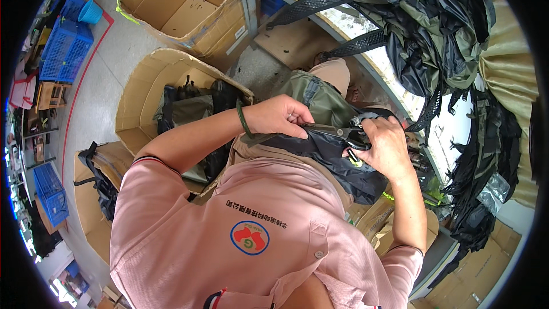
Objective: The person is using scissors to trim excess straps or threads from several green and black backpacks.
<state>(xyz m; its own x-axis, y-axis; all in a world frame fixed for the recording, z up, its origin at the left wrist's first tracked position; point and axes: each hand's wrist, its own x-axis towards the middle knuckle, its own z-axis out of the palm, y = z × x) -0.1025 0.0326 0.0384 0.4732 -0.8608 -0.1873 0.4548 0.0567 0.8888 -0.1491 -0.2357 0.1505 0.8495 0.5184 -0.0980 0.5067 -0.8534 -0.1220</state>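
Observation:
An olive-green and black fabric bag (320,100) lies across my lap, its black part (366,182) hanging toward my right side. My left hand (281,117) is closed, thumb and fingers pinching the bag's dark edge strip. A small round snap-like dot shows on that strip between my hands. My right hand (384,144) is curled round a black and grey metal piece (358,135) with a looped shape, held against the same edge. Its exact kind is partly hidden by my fingers. A small yellow-green tab shows below my right thumb.
An open cardboard box (128,100) holding black and olive bags stands at my left, with another large box (137,20) beyond. A worn white table (366,20) on the right carries a heap of bags (423,17). Blue crates (66,51) stand far left.

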